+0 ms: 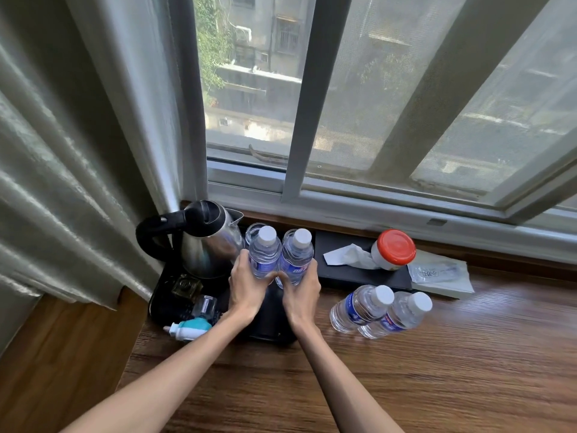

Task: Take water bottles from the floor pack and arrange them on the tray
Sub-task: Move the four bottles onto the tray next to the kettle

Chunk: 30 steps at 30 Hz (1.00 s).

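- The left hand (246,285) is wrapped round the lower body of a clear plastic water bottle with a white cap and blue label (264,253); the fingers curl about its left side and the thumb lies across its front.
- The right hand (301,290) is clamped the same way on a second clear white-capped water bottle (296,256), fingers curling round its right side, thumb on the front.
- Both held bottles stand upright, touching side by side between the two hands, over the far part of the black rectangular tray (268,323); whether their bases rest on the tray is hidden by the hands.
- Just beyond the left fingers stands a stainless steel electric kettle with a black handle and lid (203,242), on the same tray.
- Behind the held bottles, past the fingertips, the rims of clear drinking glasses (254,229) show.
- Near the left wrist, at the tray's near-left corner, lies a small teal and white plastic item (190,328).
- To the right of the right hand, off the tray on the brown wooden tabletop (406,370), stand two more clear white-capped bottles (379,312), close together.
- Farther beyond the right fingers sits a white jar with a red lid (394,249) beside a black tissue box (349,264).
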Motion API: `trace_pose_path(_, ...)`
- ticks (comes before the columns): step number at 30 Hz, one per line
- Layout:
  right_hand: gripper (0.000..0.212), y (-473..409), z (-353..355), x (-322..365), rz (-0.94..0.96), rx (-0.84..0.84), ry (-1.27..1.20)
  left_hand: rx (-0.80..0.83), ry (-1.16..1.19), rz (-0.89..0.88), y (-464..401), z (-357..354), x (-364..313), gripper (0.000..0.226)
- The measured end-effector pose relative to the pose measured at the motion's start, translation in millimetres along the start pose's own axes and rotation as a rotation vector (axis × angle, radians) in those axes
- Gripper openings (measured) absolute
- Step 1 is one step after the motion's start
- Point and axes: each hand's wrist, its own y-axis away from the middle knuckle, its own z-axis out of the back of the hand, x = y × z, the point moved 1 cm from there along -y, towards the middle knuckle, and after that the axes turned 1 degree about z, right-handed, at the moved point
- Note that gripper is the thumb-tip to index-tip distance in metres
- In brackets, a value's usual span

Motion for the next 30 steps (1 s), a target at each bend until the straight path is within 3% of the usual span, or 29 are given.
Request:
trace_pose_path(6, 0.056, -1, -2, -3, -0.007, 0.022, -0.04, 0.037, 0.05, 0.046, 3, -1, -2, 0.065)
trace_pose_path(9, 0.081, 8, -1, -4, -0.06, 0.066, -0.073, 0.052, 0.195, 0.098, 16, -6, 20, 0.088)
trace_pose_path(11, 0.088, 24, 10, -2, -0.111, 0.085, -0.189, 0.055, 0.21, 0.089, 44, -9, 22, 0.09)
trace_pose_path(13, 0.08, 45, 28, -4, -0.166, 0.112, -0.259, 0.038, 0.221, 0.054, 80, -11, 13, 0.077)
trace_pose_path(16, 0.05, 73, 61, -24, -0.193, 0.062, -0.212, 0.066, 0.215, -0.001, 116, -26, 5, 0.059)
trace_pose_path(19, 0.025, 84, 96, -52, -0.27, -0.04, -0.178, 0.267, 0.22, -0.025, 130, -50, -2, 0.057)
trace_pose_path(22, 0.018, 84, 131, -73, -0.351, -0.191, -0.188, 0.411, 0.135, -0.089, 136, -74, -16, 0.061)
trace_pose_path(26, 0.04, 69, 172, -86, -0.391, -0.337, -0.113, 0.511, 0.107, -0.159, 137, -97, -38, 0.073)
trace_pose_path(30, 0.084, 35, 194, -98, -0.296, -0.15, 0.036, 0.453, 0.07, -0.143, 125, -119, -44, 0.059)
